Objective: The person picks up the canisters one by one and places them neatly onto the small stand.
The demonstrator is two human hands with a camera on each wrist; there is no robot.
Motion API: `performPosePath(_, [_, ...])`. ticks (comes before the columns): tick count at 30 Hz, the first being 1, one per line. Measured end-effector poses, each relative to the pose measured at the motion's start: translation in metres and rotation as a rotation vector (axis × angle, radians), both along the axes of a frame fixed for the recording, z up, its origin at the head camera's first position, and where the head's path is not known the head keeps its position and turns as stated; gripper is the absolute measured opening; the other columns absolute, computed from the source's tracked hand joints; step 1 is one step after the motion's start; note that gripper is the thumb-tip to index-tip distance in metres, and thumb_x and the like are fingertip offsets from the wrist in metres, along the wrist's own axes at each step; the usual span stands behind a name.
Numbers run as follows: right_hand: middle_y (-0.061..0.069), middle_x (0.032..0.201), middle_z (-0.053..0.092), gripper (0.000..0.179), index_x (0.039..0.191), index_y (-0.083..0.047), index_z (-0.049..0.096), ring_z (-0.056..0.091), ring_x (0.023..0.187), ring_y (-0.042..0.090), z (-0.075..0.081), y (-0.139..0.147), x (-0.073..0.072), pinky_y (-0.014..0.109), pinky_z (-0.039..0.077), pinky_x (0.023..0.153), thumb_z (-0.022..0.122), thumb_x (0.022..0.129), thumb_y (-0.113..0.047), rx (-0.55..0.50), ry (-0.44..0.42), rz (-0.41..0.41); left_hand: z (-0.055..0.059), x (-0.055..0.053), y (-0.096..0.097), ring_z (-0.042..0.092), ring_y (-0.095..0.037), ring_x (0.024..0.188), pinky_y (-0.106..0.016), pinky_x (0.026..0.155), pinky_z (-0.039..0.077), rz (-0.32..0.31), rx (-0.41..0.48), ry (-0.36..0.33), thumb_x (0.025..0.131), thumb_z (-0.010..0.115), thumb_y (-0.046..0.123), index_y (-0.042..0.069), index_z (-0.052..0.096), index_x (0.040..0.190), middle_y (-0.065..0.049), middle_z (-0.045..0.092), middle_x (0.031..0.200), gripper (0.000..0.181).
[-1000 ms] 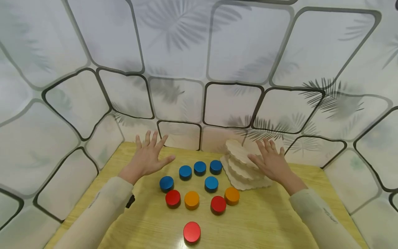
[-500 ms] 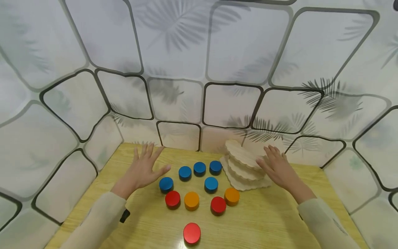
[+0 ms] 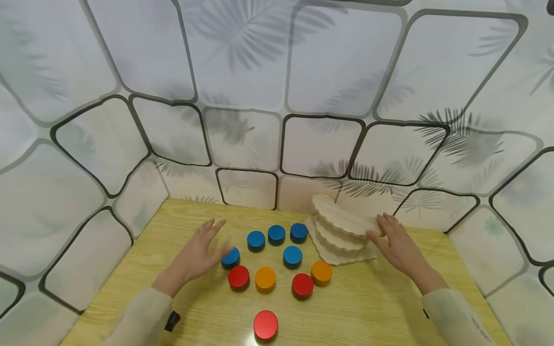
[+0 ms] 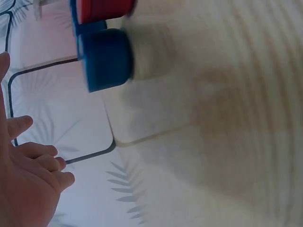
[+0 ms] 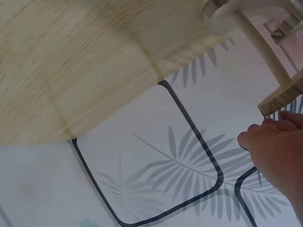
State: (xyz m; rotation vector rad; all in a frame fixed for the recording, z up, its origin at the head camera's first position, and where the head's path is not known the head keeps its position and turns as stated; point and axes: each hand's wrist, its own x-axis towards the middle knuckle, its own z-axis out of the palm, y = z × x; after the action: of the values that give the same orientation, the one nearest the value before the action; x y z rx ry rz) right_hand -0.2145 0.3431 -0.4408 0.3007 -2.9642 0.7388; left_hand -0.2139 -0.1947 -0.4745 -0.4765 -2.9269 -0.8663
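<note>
In the head view my left hand (image 3: 192,259) hovers with relaxed fingers just left of the nearest blue disc (image 3: 231,259); its thumb tip overlaps that disc. The left wrist view has the hand (image 4: 31,182) at lower left and a thick blue disc (image 4: 106,59) apart from it. At the back right, a pale wooden tiered stand (image 3: 333,214) with scalloped edges has my right hand (image 3: 402,252) beside its right end. Up close, the right fingertips are right at the edge of a wooden tier (image 5: 284,97). Neither hand holds anything.
Several more blue discs, such as one at centre (image 3: 292,257), lie on the wooden table (image 3: 207,307). Red discs, one at the front (image 3: 265,325), and two orange discs, one near the middle (image 3: 265,279), lie there too. A patterned backdrop (image 3: 242,139) surrounds the table.
Both hands have come lower and nearer the person. The left fingers, earlier widely spread, are now closer together. My right hand has shifted right, uncovering more of the stand. The discs stay put.
</note>
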Motion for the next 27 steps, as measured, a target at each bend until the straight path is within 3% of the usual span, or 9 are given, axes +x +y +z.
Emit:
performPosePath(9, [0.039,0.169,0.015,0.082,0.164,0.008,0.021,0.009,0.156,0.06,-0.01,0.005,0.0,0.077,0.013,0.122,0.045,0.112,-0.05,0.007,-0.02,-0.014,-0.02,0.009,0.0,0.049,-0.053,0.143,-0.069,0.113,0.044,-0.015,0.028,0.04,0.101,0.067,0.052,0.01,0.04,0.162,-0.031,0.044,0.16,0.079])
performPosePath(11, [0.039,0.169,0.015,0.081,0.164,0.008,0.021,0.01,0.156,0.06,-0.011,0.005,0.0,0.077,0.013,0.122,0.045,0.112,-0.049,0.008,-0.015,-0.013,-0.023,0.01,0.001,0.072,-0.042,0.112,-0.065,0.111,0.048,-0.014,0.047,0.033,0.099,0.07,0.05,0.009,0.042,0.162,-0.027,0.064,0.139,0.08])
performPosePath(14, [0.038,0.169,0.017,0.08,0.164,0.009,0.022,0.012,0.156,0.059,-0.013,0.005,0.001,0.077,0.014,0.122,0.045,0.112,-0.049,0.011,-0.002,-0.016,-0.029,0.011,0.002,0.076,-0.038,0.101,-0.061,0.106,0.054,-0.01,0.109,0.02,0.096,0.076,0.046,0.008,0.045,0.16,-0.025,0.07,0.131,0.081])
performPosePath(16, [0.038,0.169,0.018,0.08,0.164,0.008,0.023,0.013,0.156,0.059,-0.013,0.005,0.001,0.076,0.015,0.122,0.045,0.112,-0.048,0.011,0.004,-0.02,-0.032,0.011,0.004,0.076,-0.037,0.1,-0.058,0.105,0.055,-0.007,0.174,-0.019,0.095,0.079,0.042,0.006,0.046,0.159,-0.026,0.07,0.129,0.08])
performPosePath(18, [0.037,0.169,0.017,0.08,0.164,0.008,0.023,0.013,0.156,0.059,-0.014,0.005,0.001,0.076,0.015,0.122,0.045,0.112,-0.049,0.01,0.005,-0.022,-0.034,0.012,0.005,0.064,-0.048,0.13,-0.056,0.104,0.056,-0.001,0.256,-0.052,0.093,0.082,0.035,0.003,0.049,0.156,-0.029,0.059,0.147,0.078])
performPosePath(22, [0.036,0.169,0.017,0.079,0.164,0.007,0.023,0.013,0.156,0.058,-0.014,0.005,0.002,0.077,0.016,0.121,0.045,0.112,-0.049,0.009,0.003,-0.025,-0.037,0.013,0.006,0.062,-0.045,0.134,-0.049,0.107,0.054,0.031,0.4,-0.14,0.093,0.083,0.025,-0.001,0.054,0.151,-0.028,0.059,0.148,0.071])
performPosePath(27, [0.036,0.17,0.017,0.079,0.164,0.006,0.023,0.013,0.156,0.058,-0.014,0.004,0.003,0.079,0.018,0.12,0.045,0.112,-0.049,0.014,0.003,-0.031,-0.042,0.013,0.005,0.064,-0.041,0.131,-0.044,0.107,0.056,0.051,0.506,-0.185,0.093,0.083,0.019,-0.005,0.057,0.147,-0.028,0.061,0.146,0.064])
